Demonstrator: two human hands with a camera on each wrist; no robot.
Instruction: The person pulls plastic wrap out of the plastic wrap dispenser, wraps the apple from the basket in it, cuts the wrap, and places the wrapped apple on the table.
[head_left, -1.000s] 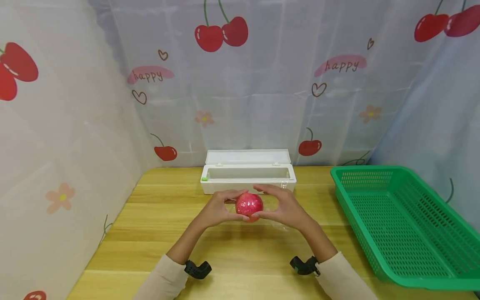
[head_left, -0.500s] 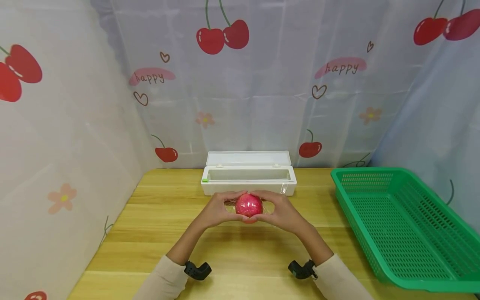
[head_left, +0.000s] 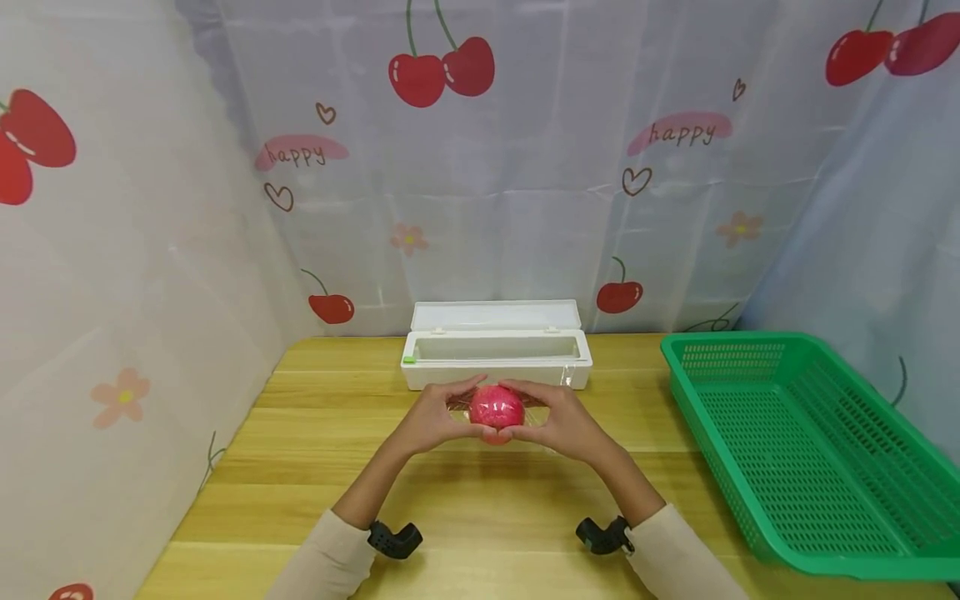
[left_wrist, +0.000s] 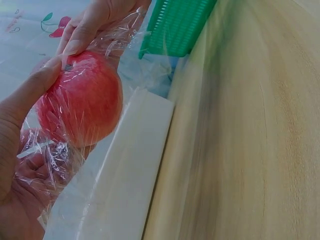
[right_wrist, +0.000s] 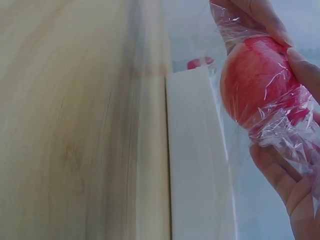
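Note:
A red apple (head_left: 497, 406) in clear plastic wrap is held up between both hands, in front of the white box. The left hand (head_left: 435, 419) grips its left side, thumb on the near face and fingers around the far side. The right hand (head_left: 561, 421) grips it from the right, the two thumb tips close together near the stem. Crinkled plastic wrap (left_wrist: 62, 157) bunches over the left palm in the left wrist view. More loose wrap (right_wrist: 285, 125) gathers over the right fingers in the right wrist view.
Behind the hands stands a white cling film box (head_left: 495, 375), its lid raised, with a green slider (head_left: 409, 360) at its left end. A green basket (head_left: 780, 550) stands at the right of the wooden table (head_left: 480, 517). Printed curtains (head_left: 510, 225) enclose the back and sides.
The right hand's fingers have come in from a wider spread to meet the apple. The left fingertips have lifted slightly at the top. The apple has stayed nearly in place.

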